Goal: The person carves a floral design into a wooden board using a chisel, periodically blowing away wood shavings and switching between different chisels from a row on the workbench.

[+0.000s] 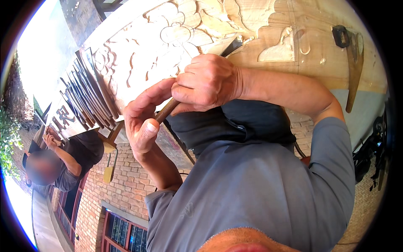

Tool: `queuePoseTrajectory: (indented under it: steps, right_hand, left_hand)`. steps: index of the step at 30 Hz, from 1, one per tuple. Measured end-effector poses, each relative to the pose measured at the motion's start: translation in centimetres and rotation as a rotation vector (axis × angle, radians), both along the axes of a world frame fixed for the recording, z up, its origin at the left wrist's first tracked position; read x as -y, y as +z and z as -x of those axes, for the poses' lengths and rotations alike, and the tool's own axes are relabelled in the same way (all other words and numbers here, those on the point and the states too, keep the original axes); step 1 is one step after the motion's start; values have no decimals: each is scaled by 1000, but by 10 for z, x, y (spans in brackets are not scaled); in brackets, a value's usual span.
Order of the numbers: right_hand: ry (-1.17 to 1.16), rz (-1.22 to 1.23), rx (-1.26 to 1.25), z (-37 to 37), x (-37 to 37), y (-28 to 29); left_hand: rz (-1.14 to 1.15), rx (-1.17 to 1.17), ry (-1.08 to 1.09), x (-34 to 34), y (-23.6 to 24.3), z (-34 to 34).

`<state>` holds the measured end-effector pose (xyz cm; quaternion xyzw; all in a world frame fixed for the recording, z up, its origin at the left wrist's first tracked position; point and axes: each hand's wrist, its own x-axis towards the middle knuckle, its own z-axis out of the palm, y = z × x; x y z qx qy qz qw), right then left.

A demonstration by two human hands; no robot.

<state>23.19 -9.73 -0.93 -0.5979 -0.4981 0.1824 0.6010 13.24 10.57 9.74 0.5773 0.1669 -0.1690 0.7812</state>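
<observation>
A carving chisel (168, 110) with a brown wooden handle slants across in front of me, its metal blade (232, 46) pointing up and to the right. My right hand (208, 82) is closed in a fist around the middle of the chisel. My left hand (145, 111) curves about the handle's rear end, thumb against it and fingers reaching towards the right hand; its palm is partly hidden. The blade tip meets a large pale wooden panel (310, 25) carved in relief with flowers and leaves. Small shavings lie by the tip.
Several chisels (90, 90) lie in a row left of the carving. A tool with a black head (340, 36) and a wooden handle (353, 80) rests on the panel at the right. Another person (75, 155) works at the far left. A brick wall (126, 168) stands behind.
</observation>
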Motion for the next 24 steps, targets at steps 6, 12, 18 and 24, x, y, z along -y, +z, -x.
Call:
queuePoseTrajectory:
  steps: [6,12,18,24]
  right_hand:
    - [161,-51,-62,-1,-2,11]
    - [281,-111,-106,9,-6,16]
    - [184,-140,-37,8,-13,16]
    - [97,-138,-64,0,-12,21]
  left_hand:
    - [-174,-38,4,16,20,27]
    - [-161,-74,151,36,21,65]
    - [-10,-42,272,40,20,60]
    - [-58,-59,101,13,6,49]
